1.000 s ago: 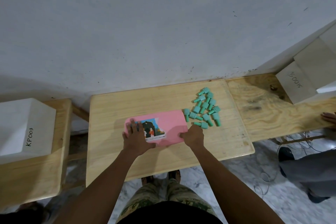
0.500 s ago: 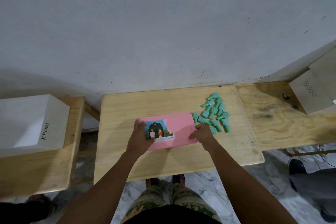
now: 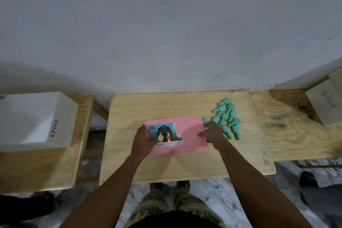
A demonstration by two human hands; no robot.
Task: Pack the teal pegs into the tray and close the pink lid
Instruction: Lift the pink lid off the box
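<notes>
A flat pink lid (image 3: 187,131) with a picture sticker lies on the middle of the small wooden table (image 3: 129,163); the tray under it is hidden. My left hand (image 3: 143,139) grips the lid's left end, fingers curled over the edge. At the lid's right end my right hand (image 3: 211,133) holds the edge. Several teal pegs (image 3: 226,116) lie loose in a cluster on the table just right of the lid, some partly hidden behind my right hand.
A white box marked KP003 (image 3: 31,122) sits on a bench at the left. Another white box (image 3: 325,105) stands on a plywood bench (image 3: 288,131) at the right. A grey wall rises behind the table. Another person's shoe (image 3: 308,178) shows at right.
Both hands slid from on top of the lid to its left and right ends. The camera view shifted, so the table appears further right and lower.
</notes>
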